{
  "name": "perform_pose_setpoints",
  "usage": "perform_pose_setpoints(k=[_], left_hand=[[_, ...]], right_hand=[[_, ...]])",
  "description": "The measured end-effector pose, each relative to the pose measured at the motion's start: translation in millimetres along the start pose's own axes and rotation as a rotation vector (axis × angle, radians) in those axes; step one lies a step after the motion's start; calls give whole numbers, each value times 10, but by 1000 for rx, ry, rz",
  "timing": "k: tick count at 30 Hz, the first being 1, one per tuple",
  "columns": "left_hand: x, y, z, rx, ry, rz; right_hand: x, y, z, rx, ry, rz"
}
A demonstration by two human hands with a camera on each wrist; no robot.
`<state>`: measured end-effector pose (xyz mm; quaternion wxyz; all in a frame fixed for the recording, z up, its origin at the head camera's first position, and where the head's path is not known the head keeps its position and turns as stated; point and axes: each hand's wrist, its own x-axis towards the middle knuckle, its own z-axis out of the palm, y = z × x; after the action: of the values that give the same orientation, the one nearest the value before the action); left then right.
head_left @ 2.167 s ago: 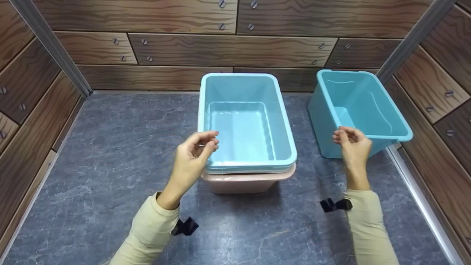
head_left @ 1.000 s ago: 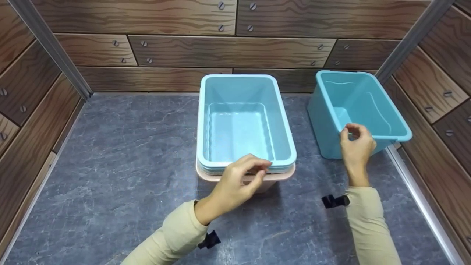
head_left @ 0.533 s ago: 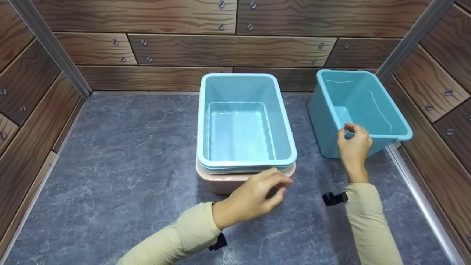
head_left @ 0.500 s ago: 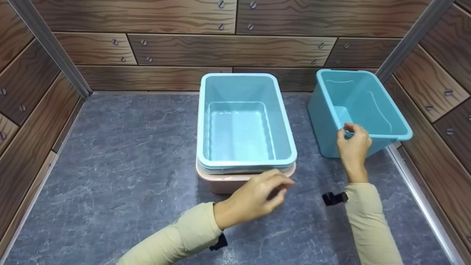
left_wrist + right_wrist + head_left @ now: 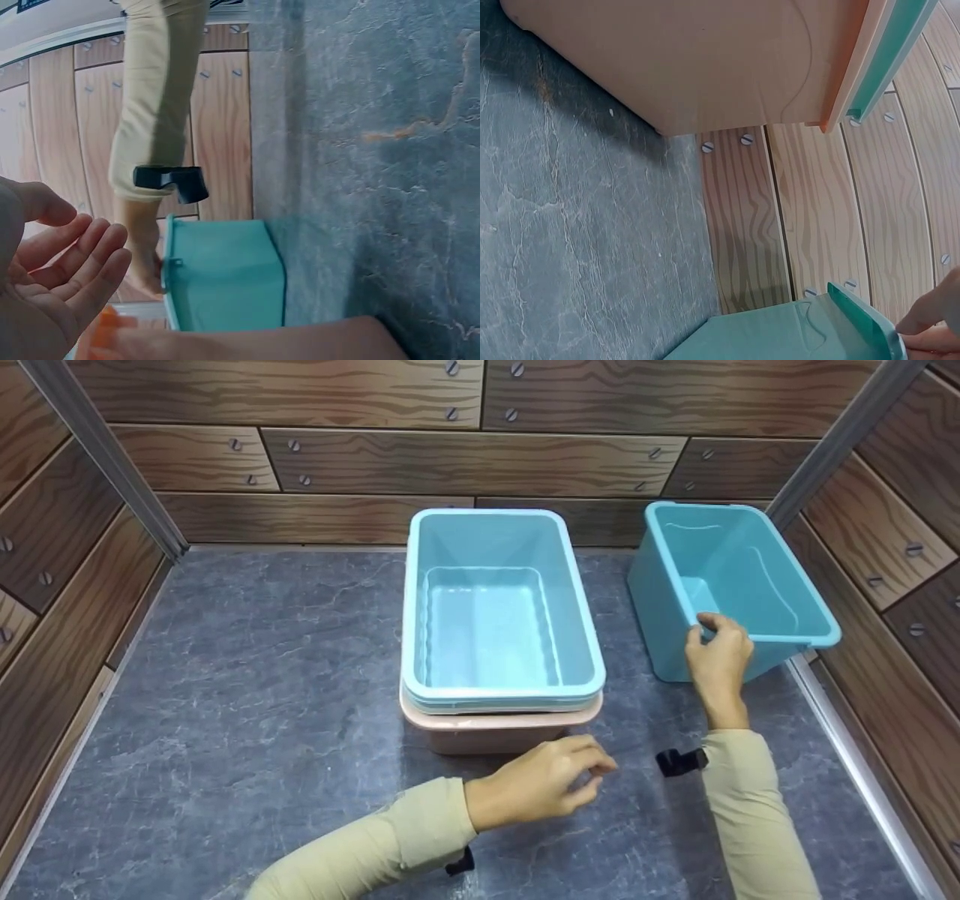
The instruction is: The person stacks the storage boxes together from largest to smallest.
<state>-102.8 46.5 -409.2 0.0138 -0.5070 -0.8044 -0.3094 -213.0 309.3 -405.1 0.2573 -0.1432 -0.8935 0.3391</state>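
Turquoise rectangular plastic bin (image 5: 656,619), rim (image 5: 671,566) pinched by right fingers (image 5: 718,622): likely light, stiff; grip there. Left fingers (image 5: 105,277) half-curled, empty.

Soft, even light bathes the grey floor (image 5: 285,660), glinting inside the pale blue bin (image 5: 487,540) and leaving faint shadow beside the pink bin (image 5: 495,740). In the left wrist view, the wooden wall (image 5: 97,120) looks hazy and washed out, while boards (image 5: 937,150) bow at the right wrist view's edge
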Motion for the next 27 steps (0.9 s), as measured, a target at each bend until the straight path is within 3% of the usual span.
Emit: perform_pose_setpoints(k=[8, 13, 19, 27], left_hand=[[-13, -97, 189, -14, -28, -19], [15, -146, 325, -84, -37, -92], [79, -211, 479, -164, 42, -189], [209, -266, 588, -265, 118, -331]], right_hand=[[-10, -14, 13, -18, -19, -6], [-10, -19, 2, -21, -27, -2], [-4, -7, 9, -18, -23, 4], [9, -8, 13, -25, -14, 12]])
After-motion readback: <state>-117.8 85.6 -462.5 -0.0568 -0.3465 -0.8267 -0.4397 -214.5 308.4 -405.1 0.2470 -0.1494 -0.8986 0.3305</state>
